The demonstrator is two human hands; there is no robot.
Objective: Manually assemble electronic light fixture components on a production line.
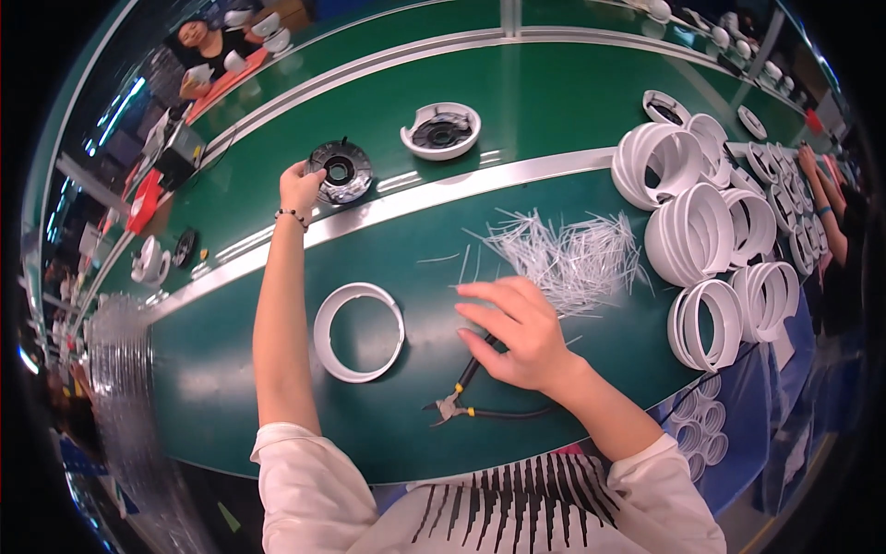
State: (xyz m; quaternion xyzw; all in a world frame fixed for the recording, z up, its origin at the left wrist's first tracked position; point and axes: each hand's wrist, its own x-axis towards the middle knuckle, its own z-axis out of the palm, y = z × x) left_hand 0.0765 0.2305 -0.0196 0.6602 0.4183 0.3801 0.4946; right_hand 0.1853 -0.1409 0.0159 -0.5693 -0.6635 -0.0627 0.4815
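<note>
I see left hand clasping the black round part on the belt; right hand open, flat over the pliers. White ring on bench unfitted; many rings stacked, pending.

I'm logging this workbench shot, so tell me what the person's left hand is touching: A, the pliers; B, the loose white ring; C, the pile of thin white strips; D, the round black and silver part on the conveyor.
D: the left hand grips the edge of the round black and silver part up on the conveyor, while the right hand rests over the pliers.
</note>
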